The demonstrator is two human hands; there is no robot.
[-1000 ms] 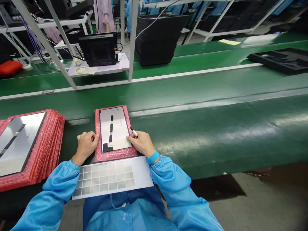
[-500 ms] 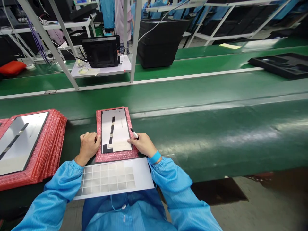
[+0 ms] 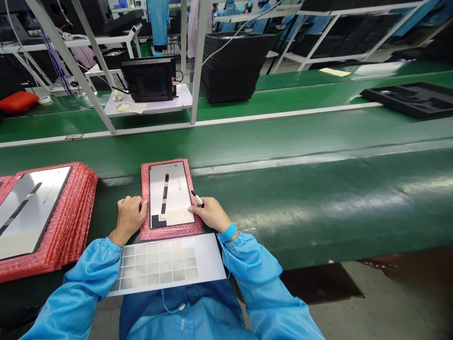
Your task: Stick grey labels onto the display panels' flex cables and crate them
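A flat display panel (image 3: 177, 189) with a silver-white back and a black strip lies on red bubble wrap (image 3: 170, 231) in front of me. My right hand (image 3: 211, 212) holds a black-and-white marker pen (image 3: 198, 199), its dark end pointing up and left. The thumb of that hand touches the panel's lower right edge. Closed, with fingers curled, my left hand (image 3: 130, 215) rests at the left edge of the bubble wrap. Whether it pinches anything is hidden. Below the wrap, a white sheet with rows of pale rectangular stickers (image 3: 161, 267) lies close to my body.
To the left stands a stack of red bubble-wrap sheets (image 3: 79, 212) with another display panel (image 3: 31, 208) on top. Beyond the green bench (image 3: 283, 189) are a small shelf with a monitor (image 3: 148, 79), stacked black trays (image 3: 233, 66) and a single black tray (image 3: 414, 98).
The view has shifted slightly. Both hands, the marker pen and the panel keep nearly the same places. In the background, a person in a pink garment has moved right, partly behind the post.
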